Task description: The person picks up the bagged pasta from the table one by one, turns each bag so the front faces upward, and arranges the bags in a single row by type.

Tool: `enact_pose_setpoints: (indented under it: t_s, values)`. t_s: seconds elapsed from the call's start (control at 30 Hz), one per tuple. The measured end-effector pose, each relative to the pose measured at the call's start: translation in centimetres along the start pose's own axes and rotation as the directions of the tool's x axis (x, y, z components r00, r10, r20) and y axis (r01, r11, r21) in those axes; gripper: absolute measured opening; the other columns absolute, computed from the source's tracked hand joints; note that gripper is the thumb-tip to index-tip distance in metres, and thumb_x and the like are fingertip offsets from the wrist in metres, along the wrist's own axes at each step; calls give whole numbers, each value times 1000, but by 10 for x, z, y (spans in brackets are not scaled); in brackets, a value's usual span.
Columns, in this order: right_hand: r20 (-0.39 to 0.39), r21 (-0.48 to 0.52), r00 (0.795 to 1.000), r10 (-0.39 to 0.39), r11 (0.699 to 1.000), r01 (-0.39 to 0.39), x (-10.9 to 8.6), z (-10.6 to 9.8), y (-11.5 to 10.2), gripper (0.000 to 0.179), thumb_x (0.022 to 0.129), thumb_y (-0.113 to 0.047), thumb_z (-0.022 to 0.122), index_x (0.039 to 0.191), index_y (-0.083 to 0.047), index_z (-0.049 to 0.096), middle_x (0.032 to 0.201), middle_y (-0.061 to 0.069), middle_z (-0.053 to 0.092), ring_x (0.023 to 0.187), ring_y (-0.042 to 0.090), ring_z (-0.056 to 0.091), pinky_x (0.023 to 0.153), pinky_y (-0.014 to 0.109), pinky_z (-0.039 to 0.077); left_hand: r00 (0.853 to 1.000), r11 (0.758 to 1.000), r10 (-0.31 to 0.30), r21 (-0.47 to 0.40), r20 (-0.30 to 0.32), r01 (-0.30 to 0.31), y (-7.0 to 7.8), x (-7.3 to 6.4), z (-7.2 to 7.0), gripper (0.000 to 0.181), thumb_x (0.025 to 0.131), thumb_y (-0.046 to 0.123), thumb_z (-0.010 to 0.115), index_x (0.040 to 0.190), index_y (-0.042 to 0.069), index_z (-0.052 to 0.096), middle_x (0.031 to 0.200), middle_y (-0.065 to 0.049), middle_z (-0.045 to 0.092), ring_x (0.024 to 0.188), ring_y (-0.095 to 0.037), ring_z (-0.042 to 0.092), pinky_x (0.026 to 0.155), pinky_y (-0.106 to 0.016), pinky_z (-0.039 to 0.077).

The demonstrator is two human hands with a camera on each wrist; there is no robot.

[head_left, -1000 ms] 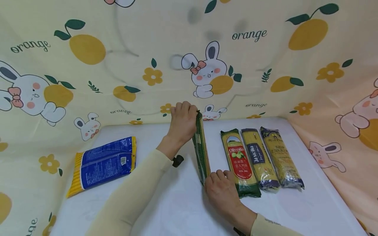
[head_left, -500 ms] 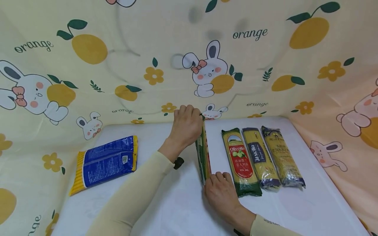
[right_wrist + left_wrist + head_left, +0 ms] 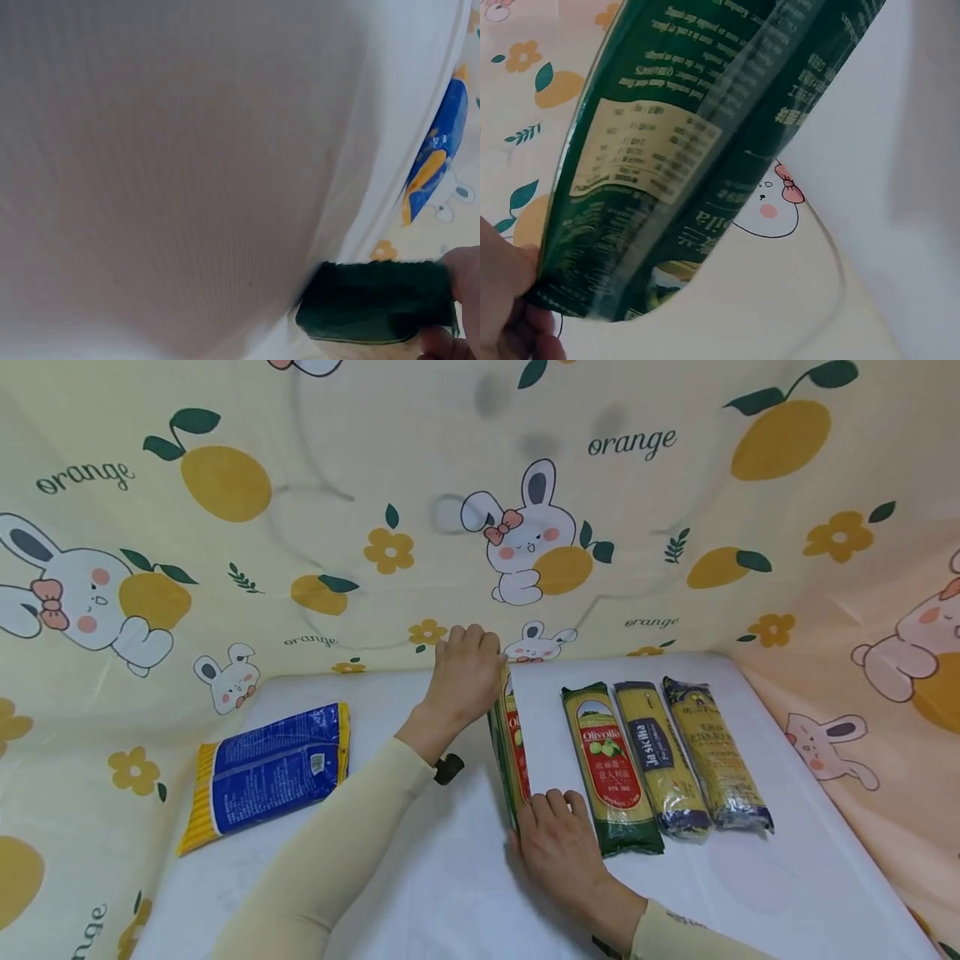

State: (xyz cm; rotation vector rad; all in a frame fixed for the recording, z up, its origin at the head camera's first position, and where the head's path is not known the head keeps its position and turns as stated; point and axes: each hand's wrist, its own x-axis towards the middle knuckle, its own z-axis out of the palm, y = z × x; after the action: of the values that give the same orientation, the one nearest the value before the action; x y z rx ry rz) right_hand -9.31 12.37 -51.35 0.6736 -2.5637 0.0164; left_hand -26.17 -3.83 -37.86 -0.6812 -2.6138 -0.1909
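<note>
Fingers (image 3: 547,348) on green packet (image 3: 513,747), left hand (image 3: 467,672) at far end, right hand (image 3: 561,843) near

Green and red packet (image 3: 513,747), blue and yellow bag (image 3: 273,768); rabbit-patterned backdrop (image 3: 405,435)

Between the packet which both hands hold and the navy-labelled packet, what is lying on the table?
In the head view, the flat Olivoila packet lies between the held packet and the navy-labelled packet, with bare table on its left side.
</note>
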Motion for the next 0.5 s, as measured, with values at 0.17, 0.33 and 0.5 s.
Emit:
enact_pose_setpoints:
  t_s: [0.17,0.33,0.5]
  values:
    - [8,-16,1000,8,1000,-8,5,2,-1,41,91,-43,77,93,-6,59,86,13,59,89,34,56,87,52,46,1000,993,4,-118,-1,-5,-2,2,-2,26,112,26,52,113,4,66,111,-12,61,101,-31,50,83,-45,45]
    - [60,-8,998,3,1000,-3,6,4,-2,48,95,-54,72,95,-8,58,88,11,60,90,32,56,89,50,46,1000,986,10,-168,15,-7,-2,3,-3,25,112,27,52,116,5,65,114,-10,60,104,-31,49,85,-44,44]
    - [12,91,1000,-19,996,18,7,7,5,38,101,-47,66,92,-10,60,86,7,61,88,29,58,88,51,48,1000,982,5,-189,30,1,-7,3,-2,23,112,25,53,118,7,65,118,-8,60,109,-30,47,90,-46,43]
